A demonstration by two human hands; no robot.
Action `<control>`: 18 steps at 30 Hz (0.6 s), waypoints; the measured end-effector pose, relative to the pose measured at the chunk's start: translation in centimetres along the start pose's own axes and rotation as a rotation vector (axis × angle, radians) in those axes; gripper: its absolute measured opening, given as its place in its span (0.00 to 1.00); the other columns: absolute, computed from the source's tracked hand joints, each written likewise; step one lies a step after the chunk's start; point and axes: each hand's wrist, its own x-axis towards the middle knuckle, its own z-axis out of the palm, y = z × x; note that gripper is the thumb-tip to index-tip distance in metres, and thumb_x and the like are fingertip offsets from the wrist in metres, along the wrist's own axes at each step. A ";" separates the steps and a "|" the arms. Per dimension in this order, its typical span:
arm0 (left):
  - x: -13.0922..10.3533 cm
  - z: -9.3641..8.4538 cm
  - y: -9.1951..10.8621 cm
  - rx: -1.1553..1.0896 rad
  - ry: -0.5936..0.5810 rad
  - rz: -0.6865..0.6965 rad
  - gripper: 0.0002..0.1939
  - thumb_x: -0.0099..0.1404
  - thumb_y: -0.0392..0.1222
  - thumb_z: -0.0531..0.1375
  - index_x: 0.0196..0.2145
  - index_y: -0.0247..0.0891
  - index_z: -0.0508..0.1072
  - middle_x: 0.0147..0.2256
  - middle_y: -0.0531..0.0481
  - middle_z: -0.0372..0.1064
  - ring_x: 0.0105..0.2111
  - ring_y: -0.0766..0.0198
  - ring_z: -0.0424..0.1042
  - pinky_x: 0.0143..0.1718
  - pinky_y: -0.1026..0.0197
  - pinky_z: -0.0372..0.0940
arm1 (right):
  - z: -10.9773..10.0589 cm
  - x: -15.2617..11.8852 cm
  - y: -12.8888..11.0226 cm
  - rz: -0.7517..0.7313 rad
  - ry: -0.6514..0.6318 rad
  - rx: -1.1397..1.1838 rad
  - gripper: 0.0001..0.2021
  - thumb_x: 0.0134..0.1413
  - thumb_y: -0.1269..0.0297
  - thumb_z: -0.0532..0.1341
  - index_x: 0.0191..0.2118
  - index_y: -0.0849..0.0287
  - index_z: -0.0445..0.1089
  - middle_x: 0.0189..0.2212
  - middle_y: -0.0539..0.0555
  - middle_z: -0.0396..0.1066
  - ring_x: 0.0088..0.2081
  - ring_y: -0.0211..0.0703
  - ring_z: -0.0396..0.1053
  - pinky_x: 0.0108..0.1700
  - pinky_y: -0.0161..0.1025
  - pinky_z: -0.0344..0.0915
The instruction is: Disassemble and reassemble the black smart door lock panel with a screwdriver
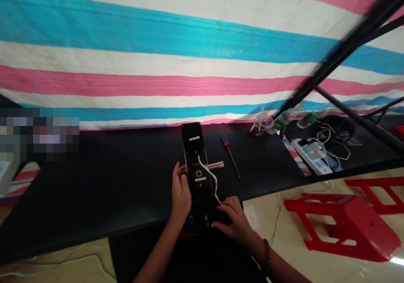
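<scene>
A long black panel point(192, 148) with white labels and a round metal fitting lies lengthwise in front of me, its near end dark against my clothes. My left hand point(181, 196) grips its left side, thumb on top. From its face a white cord point(212, 174) runs down to the right. The fingertips of my right hand point(233, 220) are at the cord's lower end, curled round it, with the thumb lower down beside a small metal part point(206, 220). A pinkish strip point(216, 165) sticks out under the panel. To the right lies a screwdriver point(231, 156) with a purple handle.
Cups and plastic bottles point(285, 118) stand at the back right of the black table point(126, 182). A white power strip point(312, 156) with tangled cables sits beyond a black metal frame point(315, 81). Red stools point(350, 220) are on the floor at right. A striped sheet point(158, 85) hangs behind.
</scene>
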 end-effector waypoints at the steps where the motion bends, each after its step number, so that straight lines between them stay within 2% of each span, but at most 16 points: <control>1: 0.7 -1.2 -0.3 0.068 0.034 0.031 0.23 0.74 0.47 0.47 0.63 0.41 0.62 0.54 0.42 0.68 0.53 0.57 0.70 0.58 0.51 0.63 | -0.7 0.6 1.0 -0.001 0.009 -0.010 0.17 0.54 0.54 0.70 0.46 0.56 0.72 0.36 0.55 0.71 0.40 0.49 0.68 0.40 0.45 0.70; 2: 1.5 -2.5 -0.6 0.180 0.080 0.069 0.21 0.73 0.47 0.49 0.59 0.39 0.67 0.52 0.41 0.68 0.51 0.55 0.70 0.57 0.50 0.64 | -1.4 1.5 2.2 0.023 0.035 -0.032 0.16 0.57 0.55 0.68 0.47 0.56 0.71 0.37 0.56 0.70 0.40 0.49 0.68 0.40 0.45 0.70; 4: 3.6 -5.2 -1.4 0.419 0.148 0.108 0.18 0.69 0.46 0.53 0.51 0.37 0.74 0.48 0.39 0.69 0.49 0.51 0.70 0.55 0.47 0.65 | -2.4 3.7 4.7 0.174 0.160 -0.147 0.12 0.63 0.56 0.62 0.47 0.57 0.71 0.34 0.55 0.69 0.37 0.48 0.67 0.41 0.45 0.69; 5: 4.7 -6.4 -1.8 0.528 0.123 0.108 0.17 0.67 0.45 0.55 0.48 0.37 0.76 0.45 0.39 0.70 0.47 0.49 0.70 0.54 0.45 0.65 | -2.7 4.9 5.9 0.270 0.186 -0.224 0.13 0.64 0.55 0.61 0.47 0.58 0.70 0.33 0.55 0.68 0.37 0.48 0.67 0.42 0.46 0.68; 8: 7.2 -8.5 -2.5 0.762 -0.092 0.116 0.18 0.66 0.45 0.55 0.48 0.35 0.78 0.43 0.39 0.73 0.45 0.48 0.70 0.52 0.45 0.65 | -2.8 8.6 8.6 0.493 0.149 -0.376 0.20 0.61 0.51 0.62 0.49 0.63 0.69 0.39 0.60 0.69 0.40 0.51 0.70 0.46 0.46 0.67; 10: 8.1 -8.8 -2.6 0.842 -0.197 0.123 0.18 0.66 0.45 0.55 0.47 0.35 0.78 0.44 0.40 0.74 0.45 0.49 0.71 0.53 0.48 0.65 | -2.7 10.3 9.5 0.614 0.074 -0.401 0.18 0.60 0.53 0.63 0.47 0.63 0.69 0.41 0.62 0.70 0.42 0.52 0.71 0.46 0.44 0.66; 13: 8.7 -8.4 -2.3 0.901 -0.242 0.120 0.18 0.67 0.46 0.54 0.42 0.36 0.80 0.43 0.40 0.76 0.44 0.49 0.72 0.51 0.50 0.65 | -3.1 12.0 10.3 0.760 -0.034 -0.261 0.08 0.59 0.60 0.63 0.36 0.59 0.70 0.35 0.58 0.72 0.38 0.49 0.72 0.42 0.41 0.65; 16: 9.2 -8.2 -1.9 0.923 -0.276 0.099 0.17 0.66 0.46 0.54 0.38 0.37 0.81 0.39 0.41 0.77 0.41 0.50 0.74 0.48 0.52 0.66 | -4.0 12.8 10.6 0.786 -0.079 -0.095 0.08 0.55 0.66 0.63 0.27 0.57 0.67 0.27 0.53 0.71 0.32 0.44 0.71 0.36 0.37 0.64; 18: 9.6 -8.2 -1.8 0.924 -0.307 0.094 0.16 0.65 0.46 0.54 0.37 0.37 0.81 0.37 0.42 0.77 0.39 0.51 0.75 0.45 0.53 0.67 | -4.5 12.9 10.4 0.782 -0.095 0.002 0.08 0.54 0.65 0.63 0.25 0.58 0.67 0.22 0.51 0.69 0.26 0.41 0.69 0.30 0.35 0.63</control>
